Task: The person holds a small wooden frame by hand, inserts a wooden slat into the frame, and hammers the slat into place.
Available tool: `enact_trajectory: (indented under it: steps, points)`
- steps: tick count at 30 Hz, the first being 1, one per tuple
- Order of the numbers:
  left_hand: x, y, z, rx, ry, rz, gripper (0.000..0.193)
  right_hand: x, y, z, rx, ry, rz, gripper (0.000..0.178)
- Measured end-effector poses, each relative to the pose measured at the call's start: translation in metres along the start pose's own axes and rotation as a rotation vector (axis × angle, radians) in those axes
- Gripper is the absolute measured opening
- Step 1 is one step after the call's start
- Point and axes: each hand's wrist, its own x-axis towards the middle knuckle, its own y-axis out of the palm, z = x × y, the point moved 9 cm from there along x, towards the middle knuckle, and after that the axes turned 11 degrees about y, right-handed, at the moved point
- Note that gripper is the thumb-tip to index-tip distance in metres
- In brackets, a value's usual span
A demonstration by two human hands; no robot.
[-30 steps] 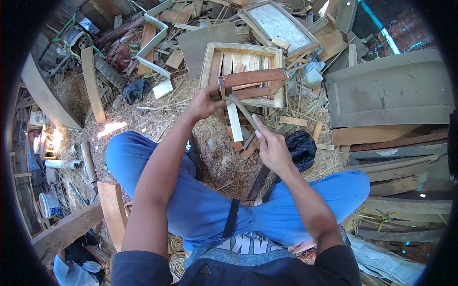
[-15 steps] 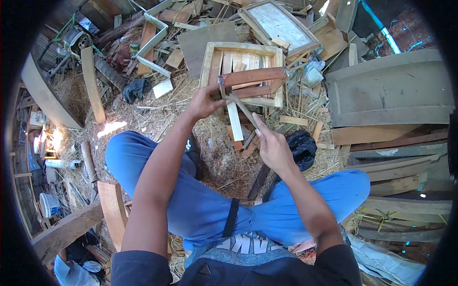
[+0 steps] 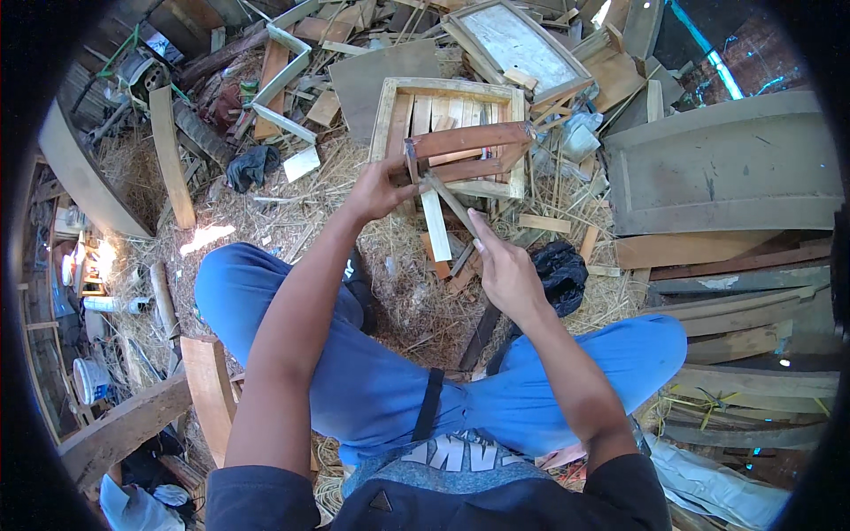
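My left hand [image 3: 381,188] is closed on the near left corner of a reddish-brown wooden frame [image 3: 469,140]. In my right hand [image 3: 509,273] is the wooden handle of what looks like a hammer [image 3: 453,202]; its far end meets the frame right beside my left fingers, and the head is mostly hidden there. The small frame is tilted above a larger pale wooden frame [image 3: 386,119] with slats inside, which lies on the ground. A white-faced strip of wood [image 3: 435,227] slants down below the hammer's far end.
Straw and wood scraps cover the ground between my blue-trousered legs. A black plastic bag [image 3: 560,274] lies beside my right hand. Grey wooden panels [image 3: 722,164] and stacked boards [image 3: 744,305] line the right. At the far side lies a white-panelled frame [image 3: 522,49]; a plank [image 3: 170,159] stands left.
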Motion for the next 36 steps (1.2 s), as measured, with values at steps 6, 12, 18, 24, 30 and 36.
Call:
enact_trajectory:
  steps: [6, 12, 18, 24, 30, 36]
  points:
    - [0.003, 0.002, -0.008, 0.017, 0.018, 0.003, 0.037, -0.001, -0.007, 0.002, 0.061, 0.014, -0.015, 0.058]
    - [0.001, 0.0, 0.0, 0.064, 0.021, -0.008, 0.036, 0.0, -0.003, 0.004, -0.035, 0.056, 0.049, 0.059]
    - [0.001, -0.001, 0.003, 0.071, 0.002, -0.001, 0.037, 0.002, -0.004, 0.001, -0.07, 0.109, 0.082, 0.057]
    - [0.002, -0.001, -0.004, 0.115, 0.042, -0.008, 0.034, 0.001, 0.001, -0.002, -0.055, 0.074, 0.081, 0.058]
    - [0.001, 0.0, 0.0, 0.09, 0.034, 0.001, 0.032, 0.001, 0.002, -0.004, -0.126, 0.129, 0.122, 0.059]
    - [0.001, 0.002, 0.003, 0.03, 0.015, 0.015, 0.033, -0.001, 0.004, -0.01, -0.081, 0.051, 0.061, 0.059]
